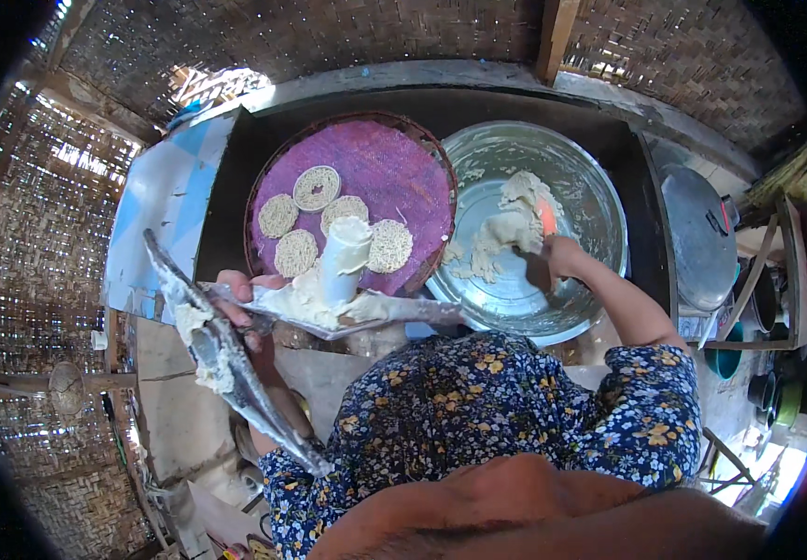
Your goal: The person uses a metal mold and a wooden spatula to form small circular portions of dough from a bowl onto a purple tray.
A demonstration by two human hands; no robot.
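My left hand (237, 297) is closed around a dough-smeared wooden press with two long handles. One part of this press (306, 313) carries an upright white cylinder (342, 266) topped with pale dough; the other part (226, 373) slants down beside my forearm. Behind it lies a round tray (366, 149) lined in purple, bearing several flat discs of pale strands (297, 253). One strand disc (316, 189) has a pale rim and a gap in its middle. Inside a large metal basin (599, 201), my right hand (564, 258) grips an orange scoop (546, 217) against sticky pale dough (506, 231).
Tray and basin stand side by side on a dark-edged counter (651, 210). A blue-and-white panel (166, 215) is at the left. Rightward are a large metal lid (697, 233) and a wooden rack (795, 271) with pans. Woven walls (375, 33) enclose the space.
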